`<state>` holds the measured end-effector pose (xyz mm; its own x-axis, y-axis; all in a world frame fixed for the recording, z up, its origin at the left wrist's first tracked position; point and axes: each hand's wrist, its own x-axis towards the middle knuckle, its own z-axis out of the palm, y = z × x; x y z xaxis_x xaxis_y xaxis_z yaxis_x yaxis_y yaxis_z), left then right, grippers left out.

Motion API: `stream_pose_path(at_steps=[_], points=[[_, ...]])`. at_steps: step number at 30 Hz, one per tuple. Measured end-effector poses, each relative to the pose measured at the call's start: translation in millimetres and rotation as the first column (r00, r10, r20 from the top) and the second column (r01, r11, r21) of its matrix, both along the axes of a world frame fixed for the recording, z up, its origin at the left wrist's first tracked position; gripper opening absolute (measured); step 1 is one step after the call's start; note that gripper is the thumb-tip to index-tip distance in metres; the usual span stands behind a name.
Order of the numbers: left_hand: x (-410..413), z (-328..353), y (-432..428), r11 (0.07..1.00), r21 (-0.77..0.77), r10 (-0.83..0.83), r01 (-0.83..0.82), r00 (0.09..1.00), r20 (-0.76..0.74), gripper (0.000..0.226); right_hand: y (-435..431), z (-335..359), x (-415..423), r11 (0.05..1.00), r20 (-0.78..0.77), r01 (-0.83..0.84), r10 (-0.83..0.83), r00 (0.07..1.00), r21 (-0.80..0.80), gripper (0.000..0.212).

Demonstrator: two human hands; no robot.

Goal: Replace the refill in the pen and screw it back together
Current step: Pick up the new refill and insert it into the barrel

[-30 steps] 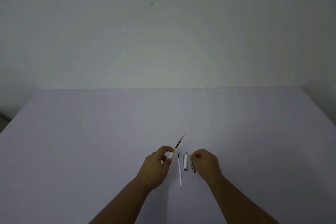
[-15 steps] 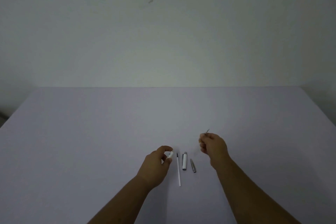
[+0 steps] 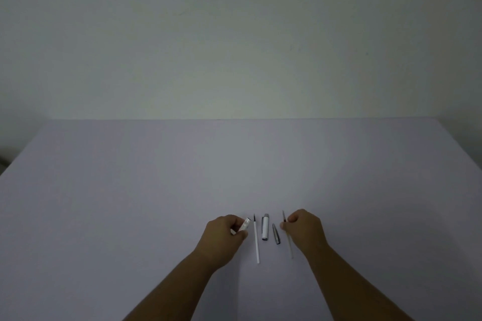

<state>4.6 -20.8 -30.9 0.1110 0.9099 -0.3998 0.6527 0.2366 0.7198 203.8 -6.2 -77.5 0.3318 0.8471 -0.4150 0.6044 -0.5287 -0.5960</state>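
My left hand (image 3: 226,236) is closed around the white pen barrel (image 3: 244,225), whose open end sticks out toward the upper right. My right hand (image 3: 303,229) pinches a thin, pale old refill (image 3: 289,243) near its dark tip, low over the table. Between the hands three parts lie on the table: a white new refill (image 3: 256,242) with a dark tip, the white pen cap (image 3: 265,227) with a grey end, and a small grey tip cone (image 3: 277,234).
A wide pale lilac table (image 3: 234,164) runs back to a plain wall. Its far edge lies across the middle of the view, and its left and right edges show at the sides.
My right hand pulled the old refill out of the barrel, lifted it, then brought it down to the right of the grey cone. My left hand kept the barrel in place.
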Motion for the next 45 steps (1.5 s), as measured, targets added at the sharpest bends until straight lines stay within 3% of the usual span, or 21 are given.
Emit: stream_pose_path(at_steps=[6, 10, 13, 15, 17, 24, 33, 40, 45], points=[[-2, 2, -1, 1.000, -0.005, 0.024, -0.024, 1.000, 0.020, 0.008, -2, -3, -2, 1.000, -0.004, 0.016, -0.016, 1.000, -0.006, 0.022], [-4, 2, -2, 0.996, -0.007, 0.087, -0.086, 0.995, 0.039, 0.003, -2, 7, -9, 0.993, -0.005, 0.011, -0.010, 1.000, 0.118, 0.018], [-8, 3, -1, 0.992, 0.030, 0.122, -0.122, 0.992, 0.019, 0.016, -2, 20, -26, 0.986, 0.000, -0.151, 0.151, 0.988, 0.064, 0.027], [-8, 4, 0, 0.991, 0.047, 0.125, -0.125, 0.992, 0.004, 0.021, -5, 22, -43, 0.947, 0.100, -0.315, 0.320, 0.942, -0.063, 0.023], [-9, 4, 0, 0.989, 0.051, 0.136, -0.136, 0.991, 0.010, 0.023, -11, 20, -57, 0.919, 0.189, -0.365, 0.389, 0.902, -0.151, 0.030], [-13, 6, -5, 0.985, 0.037, 0.165, -0.167, 0.985, 0.051, 0.024, -24, 8, -72, 0.907, 0.343, -0.376, 0.420, 0.840, -0.190, 0.029], [-18, 4, -10, 0.988, 0.043, 0.149, -0.149, 0.989, 0.008, 0.022, -21, 12, -74, 0.928, 0.336, -0.327, 0.369, 0.867, -0.176, 0.030], [-16, 7, -10, 0.989, 0.054, 0.135, -0.134, 0.991, -0.014, 0.025, -25, 11, -75, 0.894, 0.396, -0.393, 0.447, 0.802, -0.214, 0.027], [-17, 6, -9, 0.992, 0.032, 0.125, -0.124, 0.992, -0.032, 0.019, -25, 16, -77, 0.943, 0.286, -0.308, 0.331, 0.899, -0.123, 0.024]])
